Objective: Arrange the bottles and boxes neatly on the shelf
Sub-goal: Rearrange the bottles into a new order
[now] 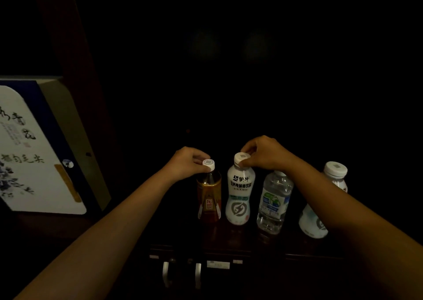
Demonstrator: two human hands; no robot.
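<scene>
Several bottles stand upright in a row on a dark wooden shelf [229, 244]. My left hand [186, 162] grips the white cap of the amber tea bottle [209, 199] at the left end. To its right, my right hand [263, 153] pinches the cap of a white drink bottle [238, 199]. A clear water bottle [273, 205] stands right of that, its cap hidden behind my right forearm. A second white bottle [315, 219] is at the right end, partly covered by the same arm.
A large blue and white box [39, 153] with calligraphy leans at the left, beside a dark wooden upright [75, 59]. Below the shelf edge are metal handles [180, 274] and small labels. The back of the shelf is too dark to read.
</scene>
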